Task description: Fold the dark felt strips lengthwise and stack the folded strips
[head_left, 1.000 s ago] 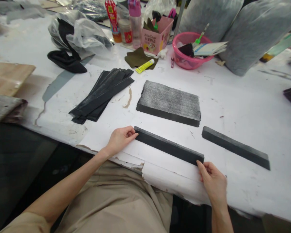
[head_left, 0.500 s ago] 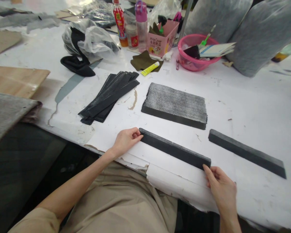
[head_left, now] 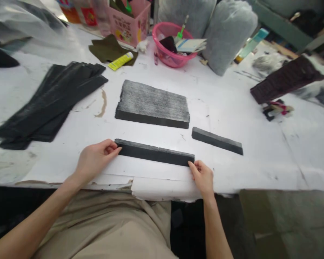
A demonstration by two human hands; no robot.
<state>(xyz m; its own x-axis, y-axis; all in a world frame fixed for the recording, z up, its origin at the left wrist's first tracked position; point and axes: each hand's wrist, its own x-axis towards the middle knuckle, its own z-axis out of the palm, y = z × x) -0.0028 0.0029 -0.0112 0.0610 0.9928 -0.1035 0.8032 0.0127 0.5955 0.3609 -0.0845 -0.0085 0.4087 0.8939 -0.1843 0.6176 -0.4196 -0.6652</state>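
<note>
A long black strip with a greyish top edge (head_left: 156, 153) lies near the front of the white table. My left hand (head_left: 95, 158) pinches its left end between thumb and fingers, and my right hand (head_left: 202, 176) pinches its right end. Just behind it rests a wide stack of grey-topped, black-edged pieces (head_left: 153, 102). To the right of my right hand lies another narrow black strip (head_left: 217, 141), touched by neither hand. On the left a fanned pile of black strips (head_left: 51, 100) is spread over the table.
Toward the back are a yellow tube (head_left: 120, 61) on dark green cloth scraps (head_left: 102, 50), a pink box (head_left: 132, 25) and a pink basket (head_left: 172, 59) with odds and ends. Wrapped grey bundles (head_left: 221, 36) stand behind. At right sits a dark maroon stack (head_left: 288, 77).
The view has swung to the right, so the table's things appear further left and the maroon stack shows. Both hands still pinch the ends of the same strip.
</note>
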